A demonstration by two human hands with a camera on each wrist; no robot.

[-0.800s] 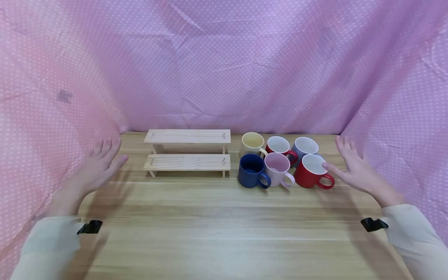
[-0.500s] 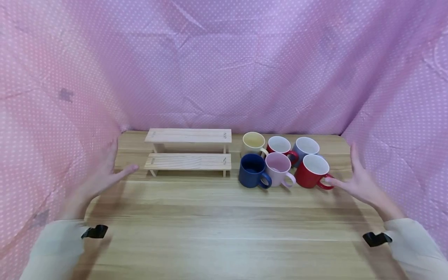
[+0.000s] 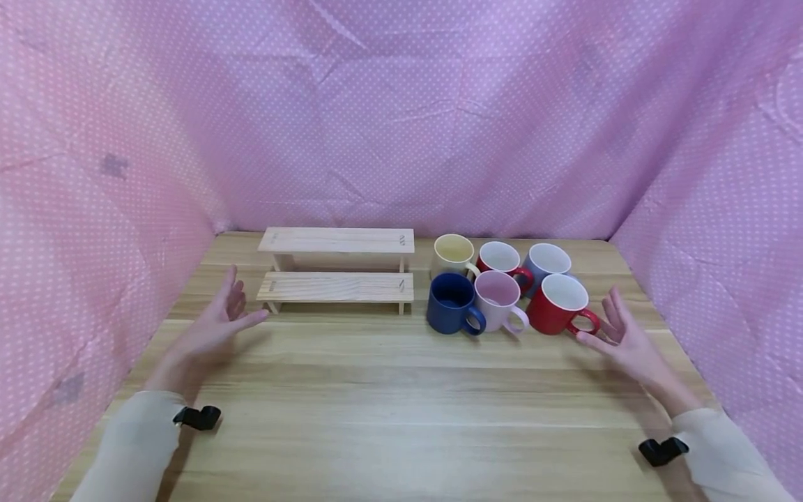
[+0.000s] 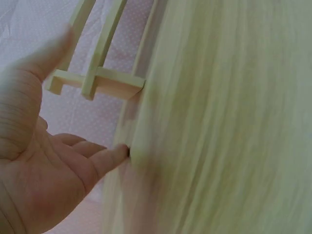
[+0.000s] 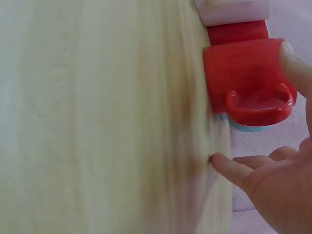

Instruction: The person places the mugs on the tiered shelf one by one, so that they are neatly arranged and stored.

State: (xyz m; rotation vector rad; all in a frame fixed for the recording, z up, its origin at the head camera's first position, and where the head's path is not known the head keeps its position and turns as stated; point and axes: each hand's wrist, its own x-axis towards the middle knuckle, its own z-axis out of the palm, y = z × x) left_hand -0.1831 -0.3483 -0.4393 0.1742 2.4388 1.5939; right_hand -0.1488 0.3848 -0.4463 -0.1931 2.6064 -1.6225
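Observation:
My left hand holds nothing and hovers at the left end of a two-step wooden stand, thumb and fingers spread apart. In the left wrist view, the little finger of that hand reaches close to the tabletop. On the right, my empty right hand is beside the handle of the front red mug, fingers loosely bent. The right wrist view has the thumb near the rim of this red mug; whether it touches cannot be told.
Left of the red mug stand a pink mug and a dark blue mug. Behind them are a yellow mug, another red mug and a pale blue mug. Dotted pink cloth encloses the wooden table.
My left hand has come right, closer to the wooden stand. My right hand has moved down toward the red mug's handle. Its fingers are more bent than before; the mugs and stand stay put.

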